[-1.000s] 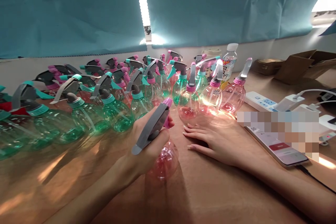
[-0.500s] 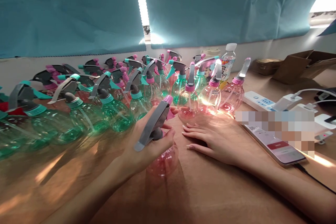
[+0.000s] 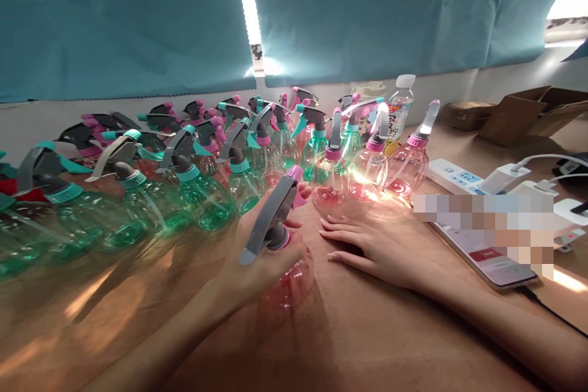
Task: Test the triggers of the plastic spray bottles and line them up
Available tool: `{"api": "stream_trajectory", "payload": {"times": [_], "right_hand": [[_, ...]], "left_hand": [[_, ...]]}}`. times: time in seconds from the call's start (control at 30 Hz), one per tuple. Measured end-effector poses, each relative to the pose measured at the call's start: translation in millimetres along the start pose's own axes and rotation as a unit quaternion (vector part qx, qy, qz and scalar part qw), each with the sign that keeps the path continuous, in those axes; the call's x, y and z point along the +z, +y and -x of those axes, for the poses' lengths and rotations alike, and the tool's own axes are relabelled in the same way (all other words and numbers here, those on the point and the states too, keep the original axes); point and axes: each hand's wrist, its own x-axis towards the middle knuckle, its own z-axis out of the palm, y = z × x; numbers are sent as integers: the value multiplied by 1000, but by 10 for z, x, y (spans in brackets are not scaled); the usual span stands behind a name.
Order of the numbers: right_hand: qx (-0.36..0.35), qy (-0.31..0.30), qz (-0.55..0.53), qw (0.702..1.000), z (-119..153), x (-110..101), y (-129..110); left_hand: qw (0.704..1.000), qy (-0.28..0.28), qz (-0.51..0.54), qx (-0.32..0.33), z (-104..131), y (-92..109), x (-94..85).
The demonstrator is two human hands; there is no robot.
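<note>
A pink spray bottle (image 3: 294,278) with a grey and pink trigger head stands upright on the tabletop (image 3: 367,343). My left hand (image 3: 260,257) is wrapped round it just below the collar; part of its grip is hidden behind the spray head. Flat on the table to the right lies my right hand (image 3: 361,245), fingers stretched out and holding nothing. Beyond the hands stand more pink bottles, the nearest a pink-collared spray bottle (image 3: 329,180). Several green spray bottles, among them a teal-collared one (image 3: 202,199), line the left side.
On the right are a phone (image 3: 482,254) with a cable, a white power strip (image 3: 459,177) with chargers, and an open cardboard box (image 3: 528,116). A clear drink bottle (image 3: 401,104) stands at the back. A teal cloth (image 3: 138,18) hangs behind.
My left thumb has dropped slightly, so more of the pink collar shows. The bottle stays almost in place, and my right hand still rests flat.
</note>
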Motion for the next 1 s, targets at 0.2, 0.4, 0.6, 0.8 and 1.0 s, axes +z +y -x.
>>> {"api": "stream_trajectory", "payload": {"times": [0.2,0.4,0.6,0.8,1.0], "right_hand": [[4,-4,13,1000,-8,-30,-26],[-1,-4,11,1000,-4,-21,-14],[-1,-6,20,1000,-10,-53,-45],[-1,1,16,1000,-6,-51,-48],[2,5,18,1000,-7,-45,-45]], "left_hand": [[1000,10,4,20,20,-7,-3],[999,22,-14,18,33,-19,7],[1000,7,-12,11,21,-1,-1],[1000,4,-12,12,12,4,-7],[1000,2,-8,12,11,6,2]]}}
